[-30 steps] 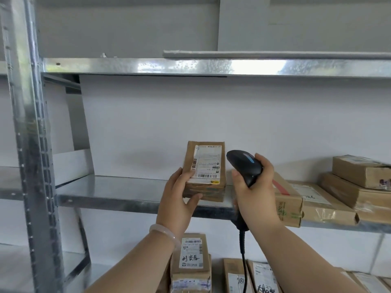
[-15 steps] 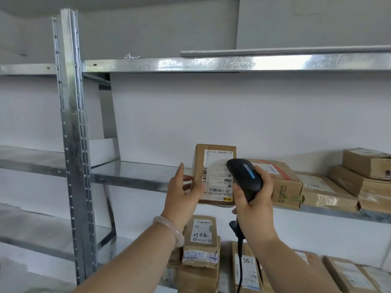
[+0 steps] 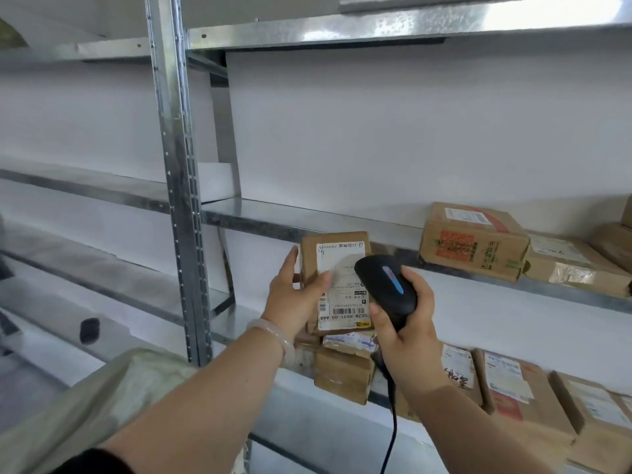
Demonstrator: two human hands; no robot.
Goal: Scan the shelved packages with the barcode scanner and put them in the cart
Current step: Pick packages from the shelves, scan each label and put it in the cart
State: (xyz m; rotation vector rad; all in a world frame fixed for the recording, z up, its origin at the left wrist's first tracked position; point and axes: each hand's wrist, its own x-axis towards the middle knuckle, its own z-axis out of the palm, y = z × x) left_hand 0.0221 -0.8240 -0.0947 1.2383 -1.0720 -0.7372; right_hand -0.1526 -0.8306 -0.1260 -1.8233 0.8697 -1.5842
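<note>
Brown box (image 3: 309,258) with white, black-barcoded label (image 3: 345,302); black scanner (image 3: 386,285) striped blue and red; pale pink bangle (image 3: 273,333); grey metal shelf (image 3: 273,217); white wall (image 3: 376,131).

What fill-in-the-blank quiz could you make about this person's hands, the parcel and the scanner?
1. The left hand holds a small brown cardboard package whose white ____ faces the camera.
2. The right hand grips a black corded barcode scanner with a ____ stripe along its top.
3. A pale bangle circles the ____ wrist.
Missing words: label; blue; left.
</note>
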